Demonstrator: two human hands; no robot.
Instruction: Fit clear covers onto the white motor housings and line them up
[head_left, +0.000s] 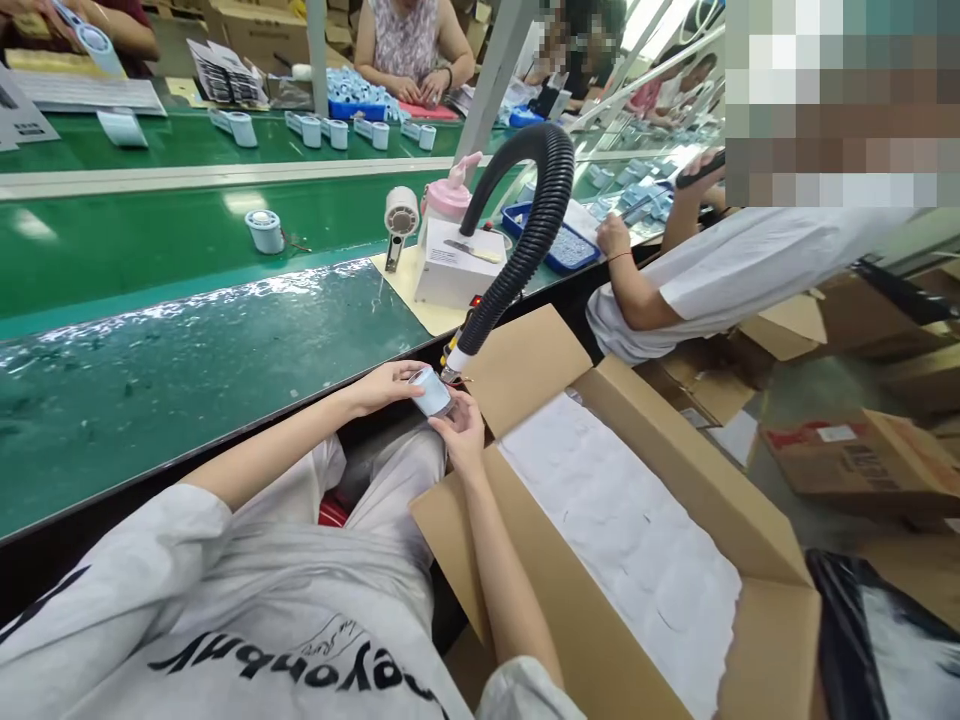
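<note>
A short light-blue cylindrical housing [433,393] with a dark end and thin wires is held between my two hands, above my lap at the bench edge. My left hand [390,388] grips its upper left side with thumb and fingers. At its lower right end, the fingers of my right hand [465,428] pinch it. The white nozzle [454,362] of a black corrugated hose [551,200] hangs right beside the housing; whether they touch is hard to tell. A similar blue cylinder [265,232] with loose wires stands on the green belt.
An open carton [600,600] lined with white sheeting stands at my right. A white box [457,265], a small white handheld fan [400,218] and a pink bottle [448,195] are on the bench. A co-worker's arm [637,280] is at the right, near a blue tray [562,245].
</note>
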